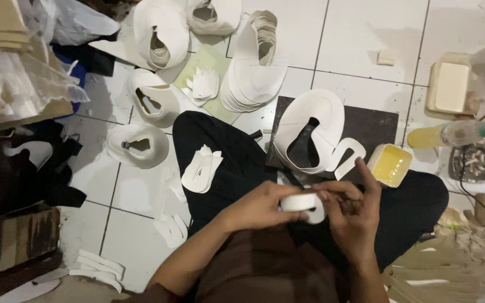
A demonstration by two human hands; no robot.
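Observation:
Both hands meet over my lap on a small white shoe-upper piece (pixel 304 204), curved into a loop. My left hand (pixel 259 206) grips its left end with thumb and fingers. My right hand (pixel 350 216) pinches its right end, index finger raised. Just beyond lies a stack of white upper pieces (pixel 315 118) on a dark square board (pixel 374 124). A yellow tub of glue (pixel 390 165) rests by my right knee. A small stack of white cut pieces (pixel 201 170) lies on my left knee.
Several piles of white uppers (pixel 254 62) and single ones (pixel 140 147) are spread over the white tiled floor. At right stand a plastic bottle (pixel 456 133), a tray (pixel 450 85) and a dish (pixel 474 163). Boxes and bags (pixel 12 84) crowd the left side.

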